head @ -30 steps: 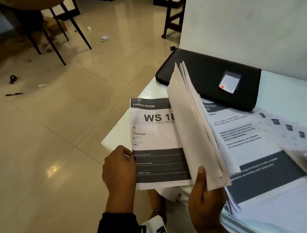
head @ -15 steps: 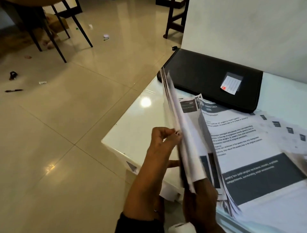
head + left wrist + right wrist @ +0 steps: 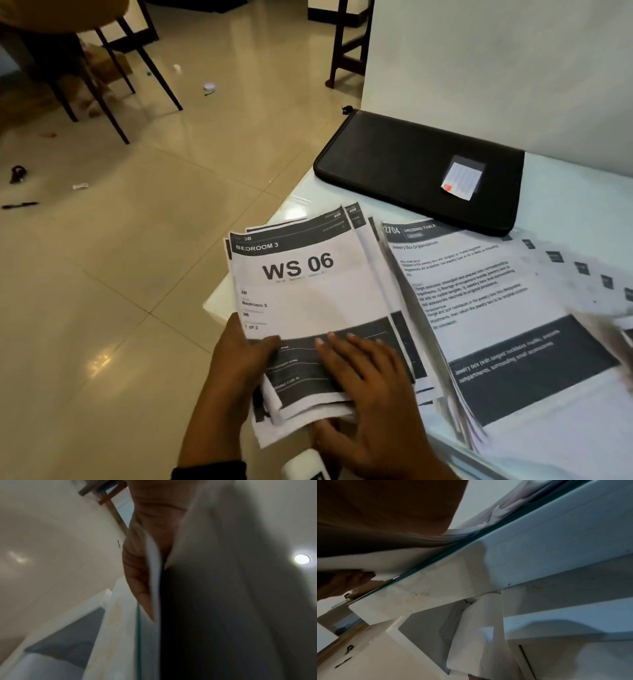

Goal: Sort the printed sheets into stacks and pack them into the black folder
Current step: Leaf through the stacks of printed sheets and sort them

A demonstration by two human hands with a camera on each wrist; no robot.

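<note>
A stack of printed sheets (image 3: pixel 301 294) lies at the white table's near left corner, its top page reading "WS 06, Bedroom 3". My left hand (image 3: pixel 251 351) grips the stack's lower left edge, thumb on top and fingers beneath; in the left wrist view the sheet edge (image 3: pixel 155 574) runs along that hand (image 3: pixel 137 561). My right hand (image 3: pixel 358 366) lies flat on the dark lower band of the top page with straight fingers. The black folder (image 3: pixel 404 164) lies closed at the back of the table, a small label on its cover.
A second pile of sheets (image 3: pixel 496 308), headed "Dressing Table", lies right of the stack, with more sheets fanned out (image 3: pixel 582 270) at the far right. A white wall (image 3: pixel 496 68) rises behind the folder. Chairs (image 3: pixel 113 68) and small litter stand on the tiled floor left of the table edge (image 3: pixel 215 305).
The bundle that my hands held upright over the corner now lies flat on the table. The "WS 18" page is no longer on top. My right hand has moved onto the stack.
</note>
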